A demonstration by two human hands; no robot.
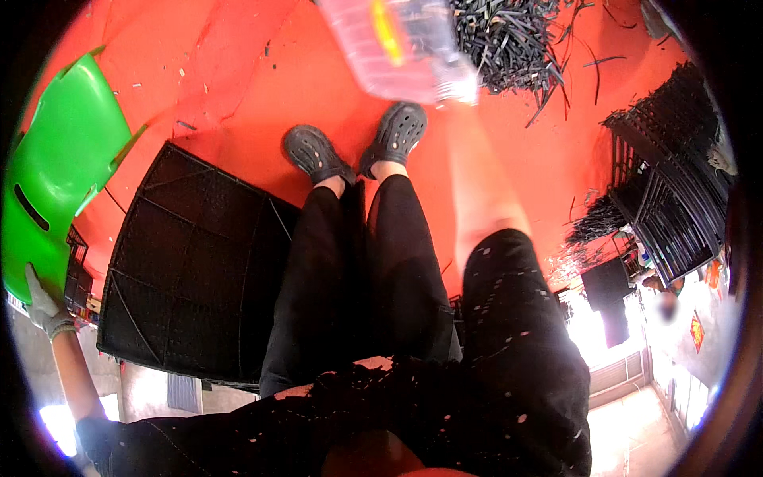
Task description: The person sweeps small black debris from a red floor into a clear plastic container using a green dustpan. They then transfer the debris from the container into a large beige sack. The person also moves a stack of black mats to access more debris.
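Observation:
My left hand (49, 308), in a pale glove, is at the far left. It grips the lower edge of a glossy green plastic chair shell (60, 155) with a dark slot; some of its fingers are hidden. Stretched far forward, my right hand (457, 86) is smeared by motion and looks gloved in white. At that hand is a see-through plastic piece (389, 48), bag-like or sheet-like, with a yellow patch. It seems to be in the hand's hold, though the fingers do not show clearly.
A large black ribbed panel (199, 262) stands left of my legs. Loose black strips are heaped (509, 44) on the red floor (238, 63) ahead. Stacked black metal frames (675, 175) stand at the right. My dark clogs (397, 135) are on the floor.

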